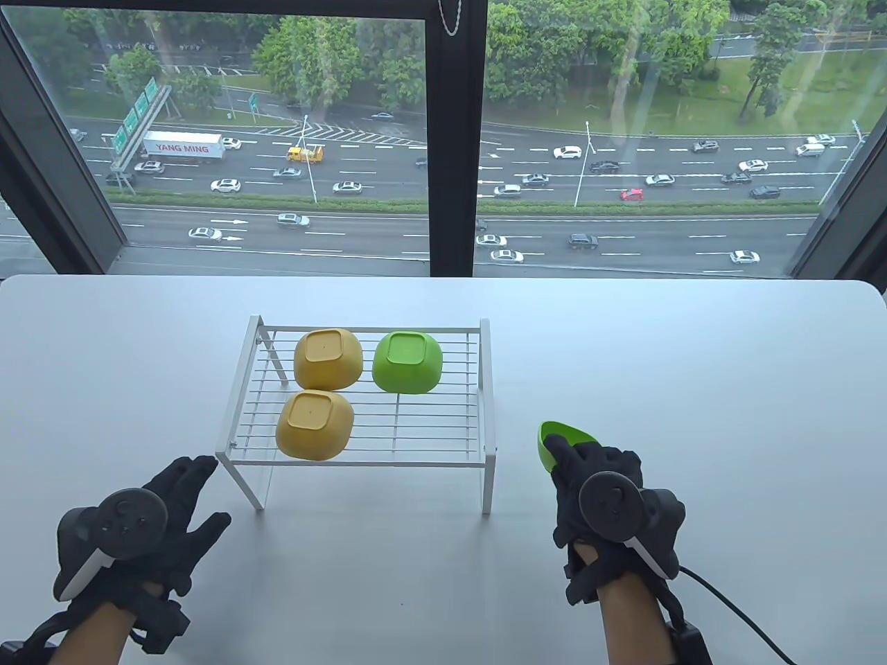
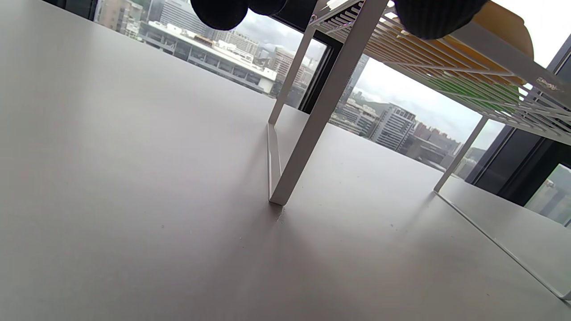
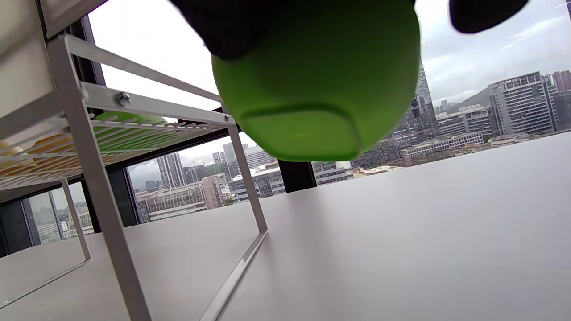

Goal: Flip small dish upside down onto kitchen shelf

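A white wire kitchen shelf (image 1: 443, 454) stands mid-table. Two yellow dishes (image 1: 327, 357) (image 1: 315, 424) and one green dish (image 1: 407, 361) lie upside down on it. My right hand (image 1: 589, 465) grips a second green small dish (image 1: 560, 440) to the right of the shelf, held above the table; its green underside (image 3: 312, 84) fills the top of the right wrist view. My left hand (image 1: 186, 495) is open and empty, fingers spread near the shelf's front left corner. The left wrist view shows its fingertips (image 2: 218, 11) and the shelf leg (image 2: 321, 107).
The white table (image 1: 693, 360) runs up to a large window at the back. A black cable (image 1: 734, 609) trails from my right wrist at the bottom right. The shelf's legs (image 3: 102, 191) stand close to both hands.
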